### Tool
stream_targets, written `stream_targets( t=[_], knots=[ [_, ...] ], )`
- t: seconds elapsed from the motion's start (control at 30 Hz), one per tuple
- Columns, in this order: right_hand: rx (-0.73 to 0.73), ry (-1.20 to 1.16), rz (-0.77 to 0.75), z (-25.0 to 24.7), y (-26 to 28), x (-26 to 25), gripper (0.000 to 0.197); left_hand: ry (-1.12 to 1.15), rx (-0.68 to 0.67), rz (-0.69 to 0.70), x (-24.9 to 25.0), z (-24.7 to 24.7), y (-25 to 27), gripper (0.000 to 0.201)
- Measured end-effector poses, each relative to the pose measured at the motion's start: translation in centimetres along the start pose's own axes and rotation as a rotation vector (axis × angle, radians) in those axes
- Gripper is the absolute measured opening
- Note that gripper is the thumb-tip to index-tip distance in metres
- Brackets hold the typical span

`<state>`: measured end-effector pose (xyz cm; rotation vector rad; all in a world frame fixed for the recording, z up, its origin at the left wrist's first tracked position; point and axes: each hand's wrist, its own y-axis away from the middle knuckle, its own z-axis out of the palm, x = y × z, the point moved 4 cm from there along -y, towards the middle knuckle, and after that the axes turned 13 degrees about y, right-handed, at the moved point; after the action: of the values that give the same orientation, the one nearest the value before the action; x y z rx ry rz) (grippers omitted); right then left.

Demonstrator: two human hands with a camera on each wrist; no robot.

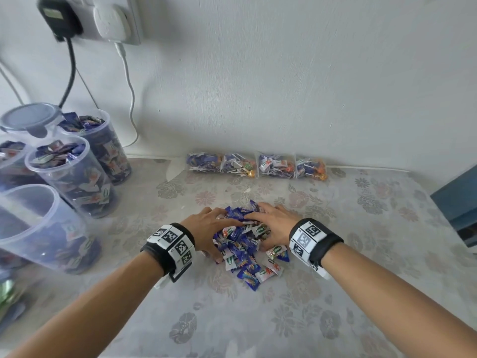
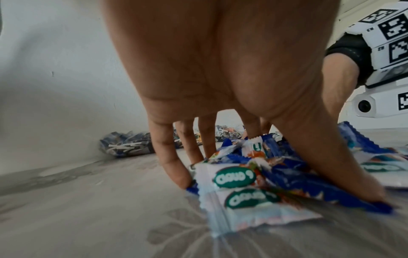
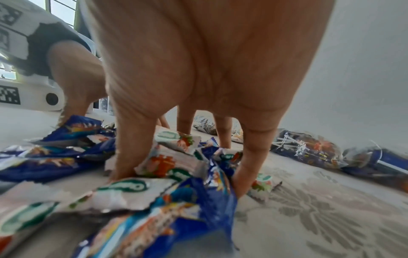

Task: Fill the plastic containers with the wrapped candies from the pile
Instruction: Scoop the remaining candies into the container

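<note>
Candies [image 1: 242,248] between left hand [image 1: 208,228], right hand [image 1: 271,226].

Light is soft and even; I see only weak shadows on the table [image 1: 348,241]. My head view bends at the edges and blurs the nearest container [image 1: 38,228]; both wrist views blur the closest candies [image 2: 243,209].

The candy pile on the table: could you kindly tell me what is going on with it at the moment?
A person has both hands on the pile of wrapped candies. The left hand and right hand cup it from either side, fingers spread down into the wrappers, with nothing lifted yet. To the left stand the plastic containers: two are heaped full, and the nearest container is only partly filled.
</note>
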<state>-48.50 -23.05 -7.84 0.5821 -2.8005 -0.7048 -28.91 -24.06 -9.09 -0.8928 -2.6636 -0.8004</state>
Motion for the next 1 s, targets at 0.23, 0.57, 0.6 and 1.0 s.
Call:
stream_targets(
  t=[0.23,0.57,0.6,1.0],
  knots=[
    [0.137,0.015,0.027,0.9,0.5,0.0,0.045,0.077,0.08,0.021,-0.4,0.1,0.6,0.078],
    [0.213,-0.085,0.064,0.9,0.8,0.0,0.042,0.008,0.101,0.091,0.6,0.5,0.5,0.073],
    [0.221,-0.085,0.061,0.8,0.8,-0.1,0.039,0.004,0.107,0.097,0.7,0.5,0.4,0.07],
    [0.232,-0.115,0.04,0.6,1.3,-0.6,0.034,0.116,0.163,0.146,1.7,0.7,-0.3,0.045]
  ],
)
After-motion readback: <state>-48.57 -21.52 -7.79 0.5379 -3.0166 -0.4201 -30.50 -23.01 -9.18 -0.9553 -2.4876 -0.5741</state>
